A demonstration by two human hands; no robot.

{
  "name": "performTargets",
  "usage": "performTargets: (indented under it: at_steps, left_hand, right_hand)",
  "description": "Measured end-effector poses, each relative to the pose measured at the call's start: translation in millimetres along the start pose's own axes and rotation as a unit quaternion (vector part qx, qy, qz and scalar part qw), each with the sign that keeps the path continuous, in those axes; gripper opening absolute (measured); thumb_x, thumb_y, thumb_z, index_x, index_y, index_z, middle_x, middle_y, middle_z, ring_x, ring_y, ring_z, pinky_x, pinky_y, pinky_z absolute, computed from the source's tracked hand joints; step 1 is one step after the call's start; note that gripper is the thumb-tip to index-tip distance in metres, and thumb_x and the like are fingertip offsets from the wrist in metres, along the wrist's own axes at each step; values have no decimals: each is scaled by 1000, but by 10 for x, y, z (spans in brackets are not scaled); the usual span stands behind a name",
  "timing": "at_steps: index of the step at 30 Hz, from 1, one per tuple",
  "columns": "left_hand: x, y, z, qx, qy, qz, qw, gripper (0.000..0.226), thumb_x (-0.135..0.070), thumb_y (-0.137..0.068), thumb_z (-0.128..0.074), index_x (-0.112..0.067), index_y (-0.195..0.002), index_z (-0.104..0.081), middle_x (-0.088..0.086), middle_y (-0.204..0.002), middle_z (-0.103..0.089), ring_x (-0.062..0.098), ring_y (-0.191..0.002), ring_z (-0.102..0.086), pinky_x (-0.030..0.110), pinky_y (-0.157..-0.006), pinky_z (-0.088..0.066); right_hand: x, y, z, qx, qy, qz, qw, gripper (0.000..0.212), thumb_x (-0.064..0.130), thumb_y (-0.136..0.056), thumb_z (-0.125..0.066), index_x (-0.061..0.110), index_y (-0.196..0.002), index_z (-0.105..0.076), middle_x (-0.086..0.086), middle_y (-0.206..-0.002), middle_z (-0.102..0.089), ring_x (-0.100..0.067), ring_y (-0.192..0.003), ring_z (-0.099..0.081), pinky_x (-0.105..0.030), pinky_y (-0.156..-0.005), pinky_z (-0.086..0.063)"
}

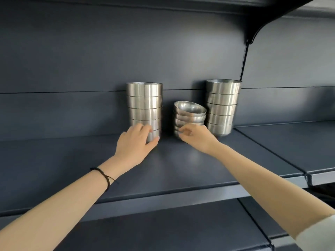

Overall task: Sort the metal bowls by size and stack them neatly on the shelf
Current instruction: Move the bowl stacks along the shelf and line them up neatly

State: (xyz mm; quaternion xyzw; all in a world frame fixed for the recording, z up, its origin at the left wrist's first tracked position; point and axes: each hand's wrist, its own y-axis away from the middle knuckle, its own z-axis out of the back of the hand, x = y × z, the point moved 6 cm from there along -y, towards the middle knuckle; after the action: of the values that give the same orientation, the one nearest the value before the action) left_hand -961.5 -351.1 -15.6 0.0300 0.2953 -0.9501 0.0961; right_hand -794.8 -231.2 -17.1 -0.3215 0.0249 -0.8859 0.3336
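Observation:
Three stacks of metal bowls stand at the back of the dark blue shelf (163, 171). The left stack (144, 104) is tall and straight, made of several bowls. My left hand (135, 144) wraps around its bottom bowl, thumb on the right side. The middle stack (189, 115) is shorter, of smaller bowls, and leans to the left. My right hand (196, 137) pinches its lowest bowls from the front. The right stack (222, 105) of several bowls stands untouched and tilts slightly.
A second shelf section (299, 142) adjoins on the right, with a seam between. A black bracket (253, 35) holds the shelf above. A lower shelf (163, 232) lies below my arms.

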Motion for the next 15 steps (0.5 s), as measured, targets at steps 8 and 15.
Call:
performTargets:
  at_steps: [8, 15]
  left_hand:
    - [-1618, -402, -233, 68, -110, -172, 976, 63, -67, -95, -28, -37, -151, -29, -6, -148, -43, 21, -132, -42, 37, -99, -34]
    - [-3409, -754, -700, 84, -80, -233, 965, 70, -74, -91, -24, -40, -152, -23, -6, -147, -46, 21, -131, -44, 39, -99, -36]
  right_hand:
    - [-820, 716, 1094, -80, 335, 0, 939, 57, 57, -95, -45, 26, -143, -44, 1, -134, -54, -24, -121, -53, -38, -96, -42]
    - [-2179, 1345, 2354, -100, 400, -85, 907, 67, 64, -94, -41, 29, -150, -31, 0, -145, -46, -25, -129, -48, -40, -101, -40]
